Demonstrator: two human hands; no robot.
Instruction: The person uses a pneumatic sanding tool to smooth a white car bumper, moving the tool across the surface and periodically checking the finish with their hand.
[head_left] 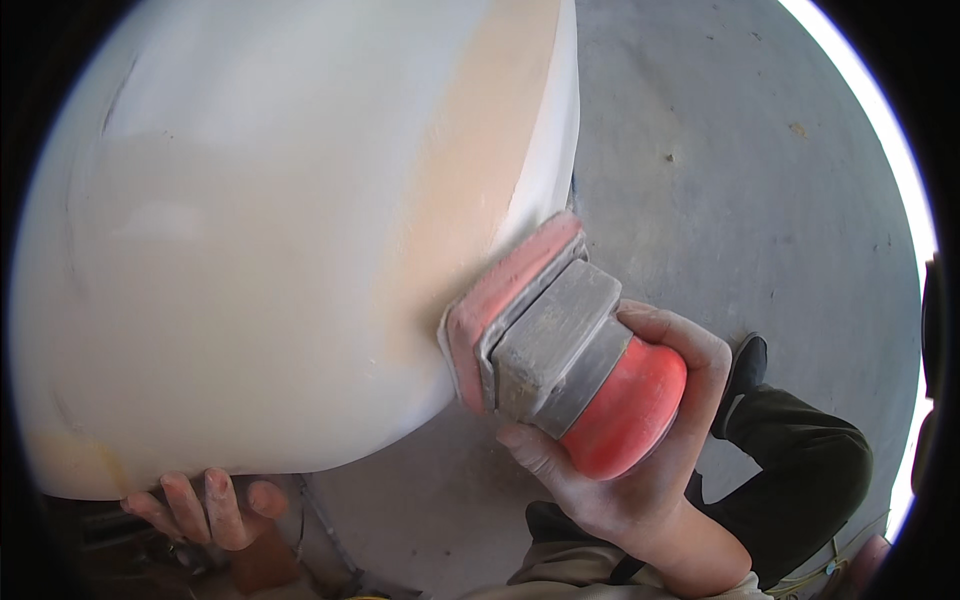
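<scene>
A large curved panel [250,260], whitish with a peach-coloured patch along its right side, fills the left and middle of the view. My right hand [640,480] is closed round the red rounded top of a dusty grey sander [565,350]. The tool is tilted, and its pinkish pad faces the panel's lower right edge beside the peach patch. Whether the whole pad touches the surface cannot be made out. At the lower left, my left hand [215,510] has its fingers apart, with the tips at the panel's bottom edge.
Grey floor [740,180] extends along the right side and under the panel. My bent leg in dark trousers [810,440] and a dark shoe [748,365] are at the lower right. Thin yellowish cords [825,570] lie near the bottom right. Dark parts show beneath the panel at lower left.
</scene>
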